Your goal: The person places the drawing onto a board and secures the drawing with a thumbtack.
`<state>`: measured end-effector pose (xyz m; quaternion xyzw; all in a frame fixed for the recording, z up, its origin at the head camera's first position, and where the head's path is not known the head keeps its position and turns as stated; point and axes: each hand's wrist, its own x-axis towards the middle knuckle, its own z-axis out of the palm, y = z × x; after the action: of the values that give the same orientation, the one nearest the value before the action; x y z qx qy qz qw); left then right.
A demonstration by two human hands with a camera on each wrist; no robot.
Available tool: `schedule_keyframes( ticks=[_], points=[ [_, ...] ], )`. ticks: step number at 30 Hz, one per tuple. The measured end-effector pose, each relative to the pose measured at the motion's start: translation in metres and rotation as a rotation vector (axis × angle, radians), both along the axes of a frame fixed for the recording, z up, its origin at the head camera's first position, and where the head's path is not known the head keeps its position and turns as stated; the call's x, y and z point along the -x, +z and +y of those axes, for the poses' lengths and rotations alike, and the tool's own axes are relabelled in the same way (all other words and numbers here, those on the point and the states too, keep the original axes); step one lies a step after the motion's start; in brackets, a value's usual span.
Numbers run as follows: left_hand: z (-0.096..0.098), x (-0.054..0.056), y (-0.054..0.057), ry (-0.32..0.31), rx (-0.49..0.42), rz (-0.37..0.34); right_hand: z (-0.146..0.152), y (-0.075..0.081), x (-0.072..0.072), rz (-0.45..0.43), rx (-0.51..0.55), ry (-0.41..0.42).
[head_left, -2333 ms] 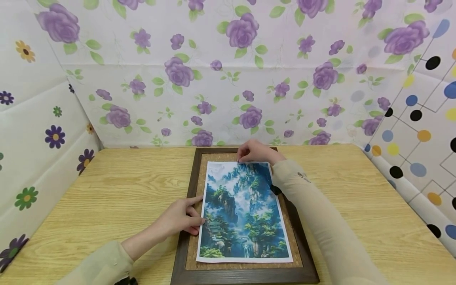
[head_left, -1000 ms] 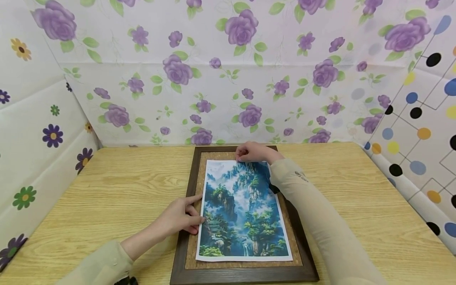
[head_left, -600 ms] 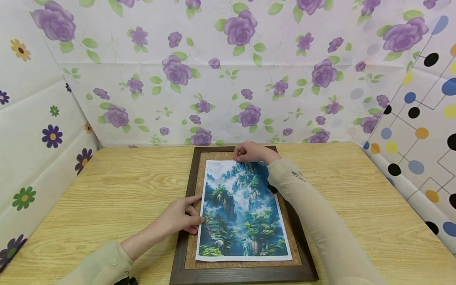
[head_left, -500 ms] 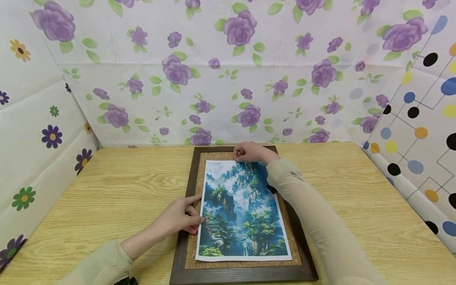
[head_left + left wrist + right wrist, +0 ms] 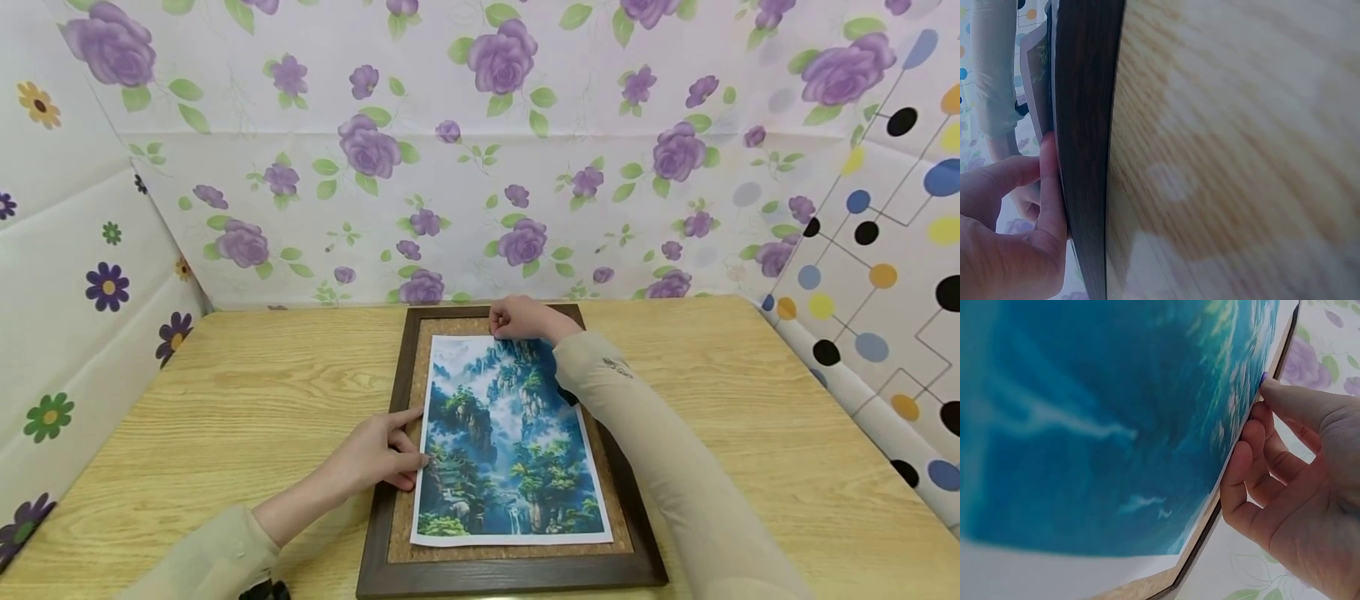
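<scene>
A landscape picture (image 5: 517, 442) printed on white-edged paper lies on a cork board (image 5: 401, 525) with a dark brown frame (image 5: 510, 575). At the picture's left edge, my left hand (image 5: 371, 454) rests on the board, its index finger extended and its thumb touching the paper. My right hand (image 5: 525, 318) is at the top edge, with thumb and index finger pinched together. The right wrist view shows a small blue-purple pushpin (image 5: 1264, 377) between those fingertips, mostly hidden by them. The right sleeve covers the picture's upper right corner.
The framed board lies on a light wood-grain table (image 5: 285, 375). A cloth with purple flowers (image 5: 420, 167) hangs behind the table. Flowered cloth (image 5: 67, 333) stands at the left side and dotted cloth (image 5: 885, 333) at the right.
The head view has drifted slightly. Both hands keep their places at the picture's left and top edges, and the picture has stayed where it was on the board.
</scene>
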<state>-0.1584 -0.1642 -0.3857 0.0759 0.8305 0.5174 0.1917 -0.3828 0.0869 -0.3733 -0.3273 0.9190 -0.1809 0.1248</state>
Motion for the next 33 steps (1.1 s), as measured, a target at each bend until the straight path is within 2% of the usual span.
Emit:
schedule_keyframes(
  ticks=[16, 25, 33],
  points=[
    [-0.0009, -0.0012, 0.0034, -0.016, -0.008, 0.007, -0.0039, 0.0030, -0.0020, -0.002, -0.009, -0.026],
    [-0.0010, -0.0001, 0.0021, -0.020, -0.011, -0.005, -0.0029, 0.0052, -0.0065, -0.019, 0.005, -0.035],
    [-0.0009, 0.0005, 0.0011, -0.016, -0.008, -0.009, -0.0027, 0.0037, -0.0040, -0.023, 0.003, -0.030]
  ],
)
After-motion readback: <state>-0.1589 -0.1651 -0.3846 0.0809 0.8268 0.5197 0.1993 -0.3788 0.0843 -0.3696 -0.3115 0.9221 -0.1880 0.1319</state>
